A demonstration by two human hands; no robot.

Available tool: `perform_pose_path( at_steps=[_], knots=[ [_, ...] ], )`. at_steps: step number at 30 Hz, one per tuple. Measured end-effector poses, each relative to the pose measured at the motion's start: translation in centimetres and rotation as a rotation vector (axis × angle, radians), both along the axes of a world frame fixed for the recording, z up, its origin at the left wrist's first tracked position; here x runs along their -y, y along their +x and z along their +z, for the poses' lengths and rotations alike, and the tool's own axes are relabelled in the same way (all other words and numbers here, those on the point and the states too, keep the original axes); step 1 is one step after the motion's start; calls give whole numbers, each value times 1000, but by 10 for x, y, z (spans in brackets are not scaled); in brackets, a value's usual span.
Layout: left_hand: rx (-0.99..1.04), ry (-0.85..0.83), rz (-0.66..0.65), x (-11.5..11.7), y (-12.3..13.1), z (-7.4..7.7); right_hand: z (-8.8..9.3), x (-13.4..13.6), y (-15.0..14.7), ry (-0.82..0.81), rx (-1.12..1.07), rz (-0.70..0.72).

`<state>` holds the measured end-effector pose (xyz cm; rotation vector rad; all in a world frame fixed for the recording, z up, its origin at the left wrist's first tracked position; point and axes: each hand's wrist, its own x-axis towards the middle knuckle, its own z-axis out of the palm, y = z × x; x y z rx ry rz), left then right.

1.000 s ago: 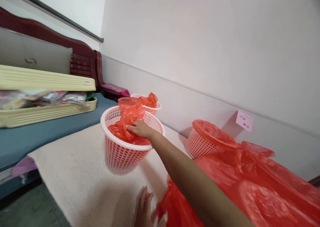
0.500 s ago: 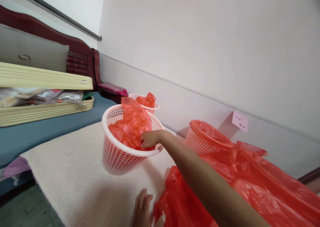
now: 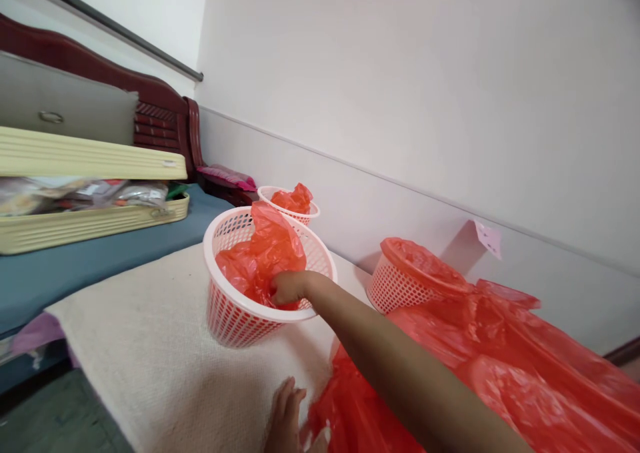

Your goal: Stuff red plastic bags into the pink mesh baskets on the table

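My right hand reaches into a white perforated plastic basket, its fingers curled closed on a crumpled red plastic bag inside. Part of that bag stands up against the far side of the basket. At the bottom edge, my left hand is partly in view with fingers and thumb apart. Beside it, on the pale cloth, lies a heap of red plastic bag, which my right forearm partly covers. I cannot tell whether the left hand touches that heap.
Behind stands another white basket with red plastic inside. To the right, a basket has red plastic over its rim, joined to a long red sheet. A pink note sticks to the wall. A yellow suitcase lies on the bed.
My right hand has moved slightly left and lower inside the basket. The red bag there has shifted and crumpled. My left hand stays nearly still, and the pink note has tilted.
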<state>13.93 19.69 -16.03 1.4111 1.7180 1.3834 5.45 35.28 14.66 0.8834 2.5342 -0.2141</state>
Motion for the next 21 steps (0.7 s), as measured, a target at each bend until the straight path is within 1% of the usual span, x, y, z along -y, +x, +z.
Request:
perform_pose_path(
  at_steps=[3,6,8,9,11,13,14,16,18,21],
  knots=[
    [50,15,32,1,0,1,25,1,14,135,-58,-50],
    [81,39,45,0,1,1,51,5,29,306,-135,-156],
    [82,58,49,0,3,0,62,10,34,422,-175,-238],
    [77,62,49,-1,4,-1,64,14,34,481,-196,-268],
    [59,53,53,-2,5,-2,64,22,31,589,-246,-284],
    [54,44,64,-2,5,-3,59,32,24,662,-304,-242],
    [58,47,72,-2,4,-3,56,38,20,669,-339,-206],
    [77,58,72,-2,-1,-2,48,53,14,623,-425,-138],
    [111,52,51,-2,-8,2,40,70,12,537,-516,-91],
    [184,-1,48,-2,-19,15,23,96,15,462,-632,-67]
  ],
)
